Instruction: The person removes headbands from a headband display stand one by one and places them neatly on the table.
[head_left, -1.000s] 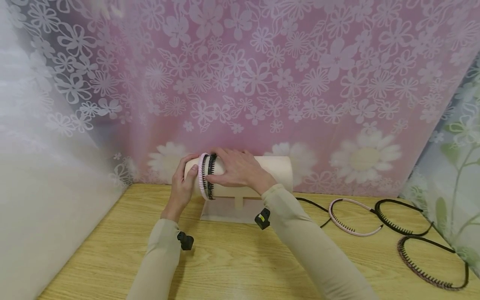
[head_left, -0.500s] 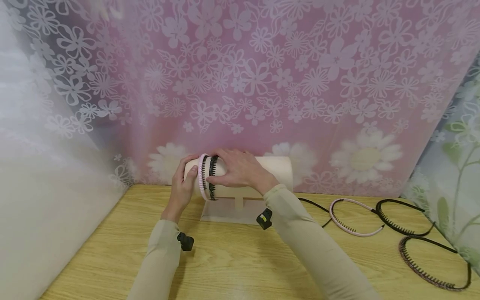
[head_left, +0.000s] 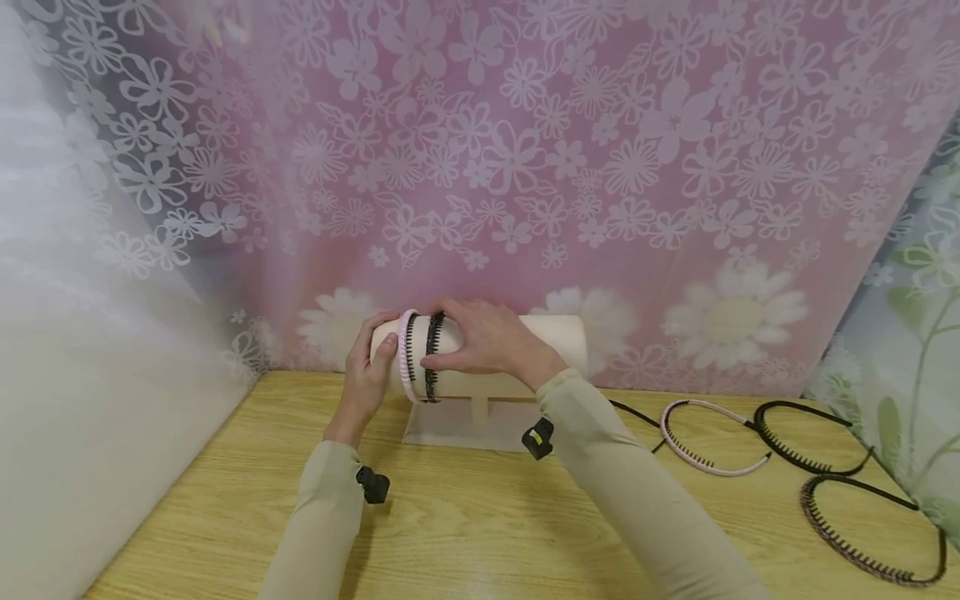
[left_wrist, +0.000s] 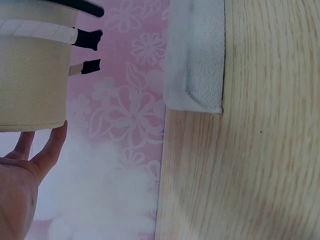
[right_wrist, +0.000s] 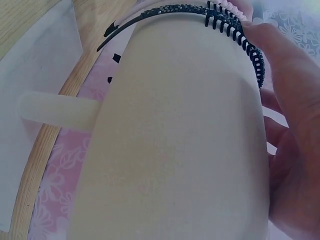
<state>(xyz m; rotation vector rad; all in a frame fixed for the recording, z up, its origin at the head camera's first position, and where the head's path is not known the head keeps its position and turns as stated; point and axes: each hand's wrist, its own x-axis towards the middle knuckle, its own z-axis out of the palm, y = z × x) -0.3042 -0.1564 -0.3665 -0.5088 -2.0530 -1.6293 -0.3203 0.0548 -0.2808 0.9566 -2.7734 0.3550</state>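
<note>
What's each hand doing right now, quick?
Left hand: holding the end of the display roll.
Right hand: holding the black headband on that roll.

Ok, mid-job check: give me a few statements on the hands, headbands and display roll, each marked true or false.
1. The right hand touches the dark headband. True.
2. The stand's base rests on the table. True.
3. The left hand lies on the table. False: it grips one end of the display roll.
4. The pink headband on the roll sits nearer the left hand than the dark one. True.
5. Every headband on the table is pink. False: a black headband lies there too.
</note>
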